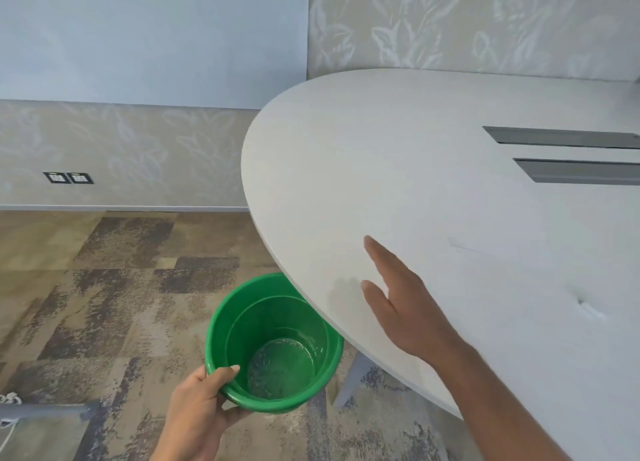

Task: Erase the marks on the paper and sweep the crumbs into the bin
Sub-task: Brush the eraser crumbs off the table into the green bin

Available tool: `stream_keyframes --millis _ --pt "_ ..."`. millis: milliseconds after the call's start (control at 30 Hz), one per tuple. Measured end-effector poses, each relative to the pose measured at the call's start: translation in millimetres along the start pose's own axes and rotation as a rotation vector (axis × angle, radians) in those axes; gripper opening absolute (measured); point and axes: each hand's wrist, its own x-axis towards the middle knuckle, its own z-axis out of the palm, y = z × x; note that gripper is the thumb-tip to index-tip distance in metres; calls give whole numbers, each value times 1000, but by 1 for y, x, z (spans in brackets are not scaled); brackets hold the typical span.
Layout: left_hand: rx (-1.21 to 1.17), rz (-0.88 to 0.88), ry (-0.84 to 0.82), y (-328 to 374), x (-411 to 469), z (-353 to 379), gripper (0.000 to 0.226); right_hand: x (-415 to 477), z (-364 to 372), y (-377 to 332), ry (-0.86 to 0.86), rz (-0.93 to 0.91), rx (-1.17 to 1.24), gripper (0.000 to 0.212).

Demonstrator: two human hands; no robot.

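Room: wall with pale leaf-patterned paper, a plain light-blue panel above it, two dark wall sockets (68, 177) low down. Floor is a mottled brown-and-grey carpet (104, 287).

Large pale grey table with a rounded end (415, 149) fills the right side. Two long grey recessed slots (561, 137) sit in its top, well beyond the right hand.

Left hand (201, 412): grips the near rim of a round green plastic bin (221, 315), thumb hooked over the rim to the inside, fingers under the outer wall. The bin is held off the carpet, mouth up. Its far rim is tucked under the table's edge, below and left of the right hand. Small specks lie on the bin's bottom.

Right hand (405, 305): fingers straight and close together, thumb spread apart, laid low over the table top just inside the edge above the bin. Holds nothing. Contact with the surface: cannot tell.

A faint straight line (460, 244) shows on the table right of the right hand. Whether it is the paper's edge: cannot tell.
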Motion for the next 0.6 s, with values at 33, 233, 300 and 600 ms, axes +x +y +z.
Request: stream_keyframes --millis 33,233,300,600 --pt "-1 -7 -9 -1 -1 3 7 -4 -2 10 -14 25 -37 64" --pt "8 -30 -51 -6 -6 12 17 -31 7 34 -182 57 -336 66" --pt "11 -40 -68 -9 -7 12 25 -38 16 27 -225 58 -408 68" --pt "10 -112 -122 -10 -11 16 33 -59 51 -37 -367 -144 -275 69"
